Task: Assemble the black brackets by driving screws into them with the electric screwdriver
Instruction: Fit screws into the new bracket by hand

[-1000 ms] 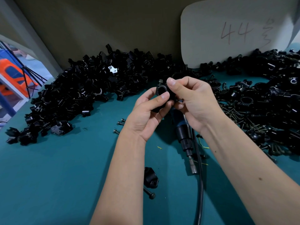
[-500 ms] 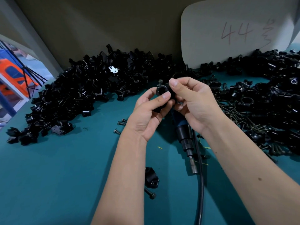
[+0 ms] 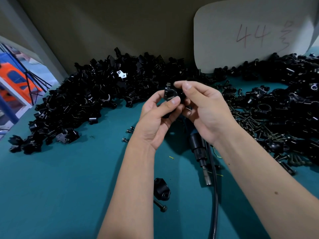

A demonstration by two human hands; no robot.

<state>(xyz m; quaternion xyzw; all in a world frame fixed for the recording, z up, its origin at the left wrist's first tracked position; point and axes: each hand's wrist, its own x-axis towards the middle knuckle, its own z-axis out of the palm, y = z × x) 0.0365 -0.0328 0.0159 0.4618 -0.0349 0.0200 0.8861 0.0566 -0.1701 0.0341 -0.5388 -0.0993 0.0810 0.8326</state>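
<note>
Both hands meet over the middle of the teal tabletop (image 3: 60, 187), working 1 black bracket (image 3: 170, 93) held above it. The left hand (image 3: 156, 121) pinches the bracket from below, thumb across its near face; the right hand (image 3: 205, 109) curls round its right side, fingertips on the top. Each grip is closed on that same bracket. A screw head (image 3: 168, 84) stands proud at the bracket's top left, so the screw looks started but not driven.

The electric screwdriver (image 3: 198, 149) lies idle on the tabletop under the right wrist, bit pointing near, its cable (image 3: 214, 195) running toward the near edge. I judge the task to be early in this bracket's cycle: parts mated, driving still to come. A single bracket half (image 3: 162, 189) and a loose bolt (image 3: 160, 205) wait near the forearms. A large heap of brackets (image 3: 89, 100) fills the far left, another heap (image 3: 279, 104) with loose screws (image 3: 250, 123) the right; which are finished I cannot tell.

Against the frame half a second earlier, the hands sit in almost the same place; the right fingertips have shifted slightly over the bracket's top, and nothing on the tabletop has moved.
</note>
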